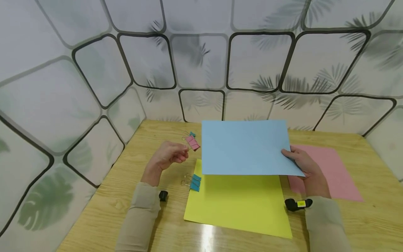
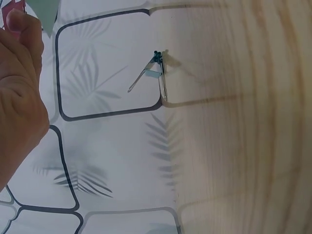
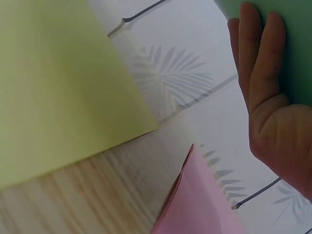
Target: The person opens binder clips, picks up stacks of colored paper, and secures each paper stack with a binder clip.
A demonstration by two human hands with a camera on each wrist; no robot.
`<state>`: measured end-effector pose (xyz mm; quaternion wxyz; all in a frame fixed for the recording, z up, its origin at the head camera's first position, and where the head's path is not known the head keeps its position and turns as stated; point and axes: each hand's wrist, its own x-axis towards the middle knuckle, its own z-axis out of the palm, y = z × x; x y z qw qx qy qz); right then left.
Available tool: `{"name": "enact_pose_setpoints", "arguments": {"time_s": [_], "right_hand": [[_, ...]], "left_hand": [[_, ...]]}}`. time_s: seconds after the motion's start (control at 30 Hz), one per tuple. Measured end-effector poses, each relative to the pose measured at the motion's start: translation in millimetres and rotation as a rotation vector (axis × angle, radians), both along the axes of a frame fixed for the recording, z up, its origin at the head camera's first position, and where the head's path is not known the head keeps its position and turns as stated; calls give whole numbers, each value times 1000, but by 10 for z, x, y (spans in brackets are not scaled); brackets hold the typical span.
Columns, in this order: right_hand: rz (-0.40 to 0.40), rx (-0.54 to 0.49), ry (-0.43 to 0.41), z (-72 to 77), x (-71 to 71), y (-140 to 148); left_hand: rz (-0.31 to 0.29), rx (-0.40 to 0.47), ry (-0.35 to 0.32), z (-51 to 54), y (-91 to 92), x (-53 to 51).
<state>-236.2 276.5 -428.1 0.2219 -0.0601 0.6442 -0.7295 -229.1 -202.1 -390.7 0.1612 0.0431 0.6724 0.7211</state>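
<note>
My left hand (image 1: 168,156) pinches a pink binder clip (image 1: 192,143) by its wire handle, left of the blue sheet; the clip also shows in the left wrist view at the top left corner (image 2: 14,14). The blue sheet (image 1: 245,147) is held up by my right hand (image 1: 303,161), thumb on top at its right edge and fingers beneath. Below it lies a yellow sheet (image 1: 237,206), with a blue binder clip (image 1: 195,182) at its left edge. In the right wrist view my right fingers (image 3: 265,53) lie extended against the sheet's underside.
A pink sheet (image 1: 330,171) lies on the wooden table (image 1: 104,217) to the right, partly behind my right hand. Another blue clip (image 1: 192,134) is on the table behind the pink clip. A patterned backdrop (image 1: 201,59) rises around the table.
</note>
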Motion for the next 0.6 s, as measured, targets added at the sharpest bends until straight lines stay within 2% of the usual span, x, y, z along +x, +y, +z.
{"name": "enact_pose_setpoints", "arguments": {"time_s": [0.27,0.6], "right_hand": [[-15,24,-4,28,7,-18],[-5,36,23,2,19,-8]], "left_hand": [[-64,-79,27,-36,-2,-15],[-166,-122,34,-54,13,-1]]}}
